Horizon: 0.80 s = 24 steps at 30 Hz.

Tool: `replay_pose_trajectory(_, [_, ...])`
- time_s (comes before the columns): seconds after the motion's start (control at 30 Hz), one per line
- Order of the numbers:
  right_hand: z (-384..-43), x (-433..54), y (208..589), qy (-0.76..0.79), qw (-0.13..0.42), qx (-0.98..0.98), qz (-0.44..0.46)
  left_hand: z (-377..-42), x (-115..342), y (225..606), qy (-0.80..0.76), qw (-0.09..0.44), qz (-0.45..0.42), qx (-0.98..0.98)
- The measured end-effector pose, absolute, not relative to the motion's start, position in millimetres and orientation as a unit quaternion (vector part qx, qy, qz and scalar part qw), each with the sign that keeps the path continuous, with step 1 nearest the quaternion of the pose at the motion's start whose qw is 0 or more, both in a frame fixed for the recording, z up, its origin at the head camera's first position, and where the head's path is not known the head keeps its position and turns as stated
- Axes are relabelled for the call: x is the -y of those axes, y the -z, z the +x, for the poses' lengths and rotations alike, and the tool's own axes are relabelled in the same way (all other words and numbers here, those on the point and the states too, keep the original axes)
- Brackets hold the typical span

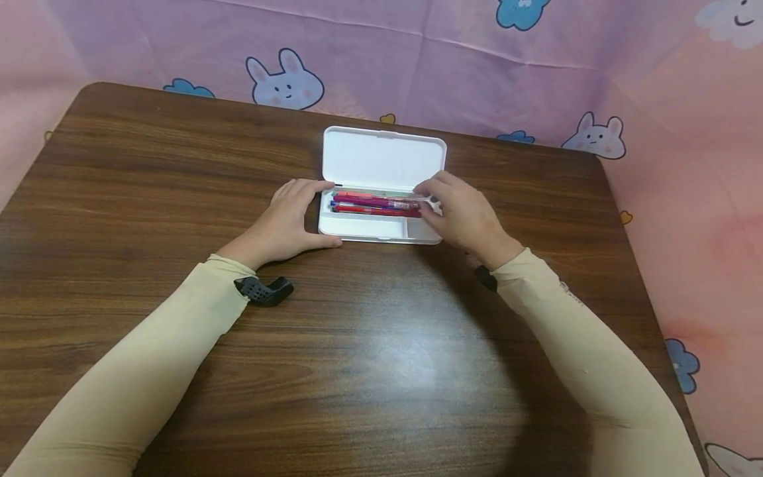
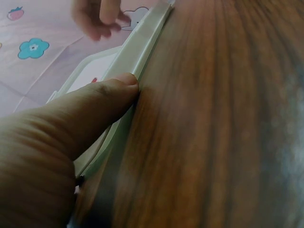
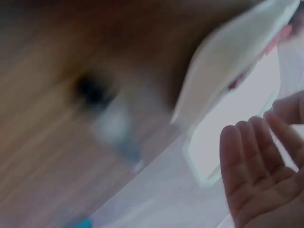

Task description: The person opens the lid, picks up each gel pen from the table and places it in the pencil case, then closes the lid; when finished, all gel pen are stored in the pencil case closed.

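Note:
A white pencil case (image 1: 369,227) lies on the table with its lid (image 1: 381,159) raised at the back. Several pens (image 1: 369,201), mostly pink, purple and red, lie side by side in its long compartment. My left hand (image 1: 280,222) grips the left end, fingers at the back corner and thumb (image 2: 107,97) on the front edge. Over the right end is my right hand (image 1: 467,209), fingertips close above the pen ends. In the right wrist view its fingers (image 3: 254,156) are loosely extended, with nothing seen held in them.
The brown wood-grain table (image 1: 334,344) extends around the case. A pink and purple cloth (image 1: 369,59) with cartoon rabbits and flowers hangs behind it and along the right side. A black strap (image 1: 264,291) sits at my left wrist.

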State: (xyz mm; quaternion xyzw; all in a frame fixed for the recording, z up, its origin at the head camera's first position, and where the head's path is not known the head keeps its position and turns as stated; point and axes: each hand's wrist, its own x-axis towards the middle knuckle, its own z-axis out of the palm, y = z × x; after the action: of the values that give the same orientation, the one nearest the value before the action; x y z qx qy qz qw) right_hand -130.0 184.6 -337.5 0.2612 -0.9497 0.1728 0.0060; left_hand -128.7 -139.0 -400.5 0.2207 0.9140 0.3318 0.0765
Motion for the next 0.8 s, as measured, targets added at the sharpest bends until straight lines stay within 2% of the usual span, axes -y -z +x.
replay_pose_trajectory(0.13, [-131.4, -222.2, 331.2, -0.252, -0.017, 0.955, 0.156, -129.3, 138.1, 401.3, -0.331, 0.072, 0.226, -0.913])
replay_pose_trajectory(0.33, [-127.9, -263.8, 336.1, -0.342, -0.13, 0.93, 0.023, -129.5, 139.2, 401.5, -0.332, 0.07, 0.228, -0.913])
replay_pose_trajectory(0.5, [-122.9, -268.2, 343.9, -0.412, -0.188, 0.891, -0.006, -129.5, 140.4, 401.8, -0.332, 0.068, 0.23, -0.912])
replay_pose_trajectory(0.8, [-122.6, -254.1, 349.9, -0.4, -0.191, 0.896, -0.015, -130.4, 138.2, 401.8, -0.327, 0.07, 0.227, -0.915])
